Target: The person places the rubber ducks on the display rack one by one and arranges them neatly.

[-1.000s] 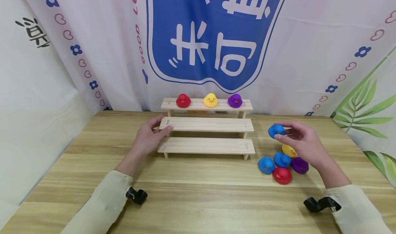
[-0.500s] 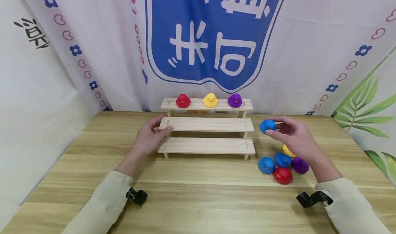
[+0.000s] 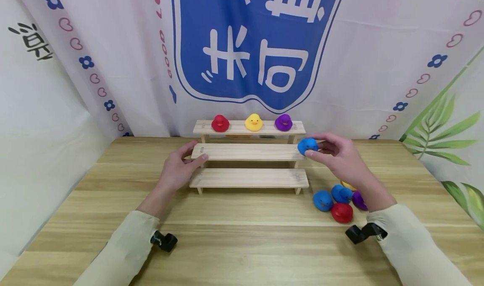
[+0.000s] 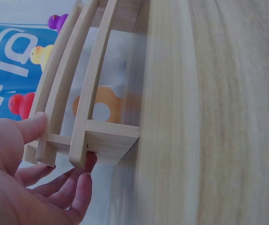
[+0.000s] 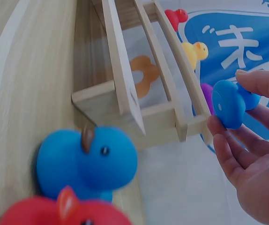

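Note:
My left hand (image 3: 180,164) grips the left end of a three-step wooden rack (image 3: 249,177). In the left wrist view its thumb lies on the middle step and the fingers curl round the step ends. My right hand (image 3: 339,156) pinches a blue rubber duck (image 3: 307,146) between thumb and fingers at the right end of the middle step. The right wrist view shows that blue duck (image 5: 229,104) held up beside the rack; whether it touches the step, I cannot tell. On the top step sit a red duck (image 3: 220,123), a yellow duck (image 3: 253,122) and a purple duck (image 3: 283,122).
Right of the rack, a loose group lies on the wooden table (image 3: 242,244): two blue ducks (image 3: 323,200), a red duck (image 3: 342,213), a purple duck (image 3: 359,200) and a yellow one (image 3: 348,185), partly behind my right forearm. A printed curtain (image 3: 151,67) hangs behind.
My right hand has carried the blue duck leftward and slightly up the view, from above the loose ducks to the middle step's right end. My left hand keeps its grip on the rack.

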Available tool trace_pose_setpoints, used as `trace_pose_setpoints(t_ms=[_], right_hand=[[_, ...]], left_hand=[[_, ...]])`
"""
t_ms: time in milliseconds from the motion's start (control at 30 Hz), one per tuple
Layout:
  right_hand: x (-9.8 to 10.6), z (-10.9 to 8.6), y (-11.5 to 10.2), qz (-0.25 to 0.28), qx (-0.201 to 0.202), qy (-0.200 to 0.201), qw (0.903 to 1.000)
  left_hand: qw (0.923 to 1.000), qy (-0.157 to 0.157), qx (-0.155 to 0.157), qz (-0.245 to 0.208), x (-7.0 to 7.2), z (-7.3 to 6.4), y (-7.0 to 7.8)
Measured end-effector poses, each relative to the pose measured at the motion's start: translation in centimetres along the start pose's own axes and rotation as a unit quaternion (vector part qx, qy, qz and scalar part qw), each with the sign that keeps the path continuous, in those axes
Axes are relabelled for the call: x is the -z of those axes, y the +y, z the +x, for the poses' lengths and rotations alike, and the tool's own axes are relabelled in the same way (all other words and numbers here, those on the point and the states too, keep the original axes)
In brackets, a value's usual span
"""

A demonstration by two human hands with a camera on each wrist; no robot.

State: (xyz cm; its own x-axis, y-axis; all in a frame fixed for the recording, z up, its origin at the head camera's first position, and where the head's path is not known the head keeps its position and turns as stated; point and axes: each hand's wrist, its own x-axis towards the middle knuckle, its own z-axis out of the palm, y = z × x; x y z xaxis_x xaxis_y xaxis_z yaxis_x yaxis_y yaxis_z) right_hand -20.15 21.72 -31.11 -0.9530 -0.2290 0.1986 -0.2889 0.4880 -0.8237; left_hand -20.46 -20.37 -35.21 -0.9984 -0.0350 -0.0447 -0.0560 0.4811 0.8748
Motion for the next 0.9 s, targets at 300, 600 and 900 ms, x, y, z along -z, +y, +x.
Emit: trace_pose_setpoints(t_ms=[300,600,900], right_hand=[[-1.9,1.1,-1.5,0.036,0.019,-0.026,0.9989],[-4.5,2.9,-2.8,0.049,0.028,-0.061,0.9966],[-6.6,4.1,-4.0,0.047,0.030,-0.074,0.9957]], left_hand=[[1.0000,0.002,-0.001,0.004,-0.1,-0.1,0.1],[0.9999,0.003,-0.003,0.009,0.0,-0.1,0.0],[0.9998,0.003,-0.010,0.017,0.0,-0.1,0.0]])
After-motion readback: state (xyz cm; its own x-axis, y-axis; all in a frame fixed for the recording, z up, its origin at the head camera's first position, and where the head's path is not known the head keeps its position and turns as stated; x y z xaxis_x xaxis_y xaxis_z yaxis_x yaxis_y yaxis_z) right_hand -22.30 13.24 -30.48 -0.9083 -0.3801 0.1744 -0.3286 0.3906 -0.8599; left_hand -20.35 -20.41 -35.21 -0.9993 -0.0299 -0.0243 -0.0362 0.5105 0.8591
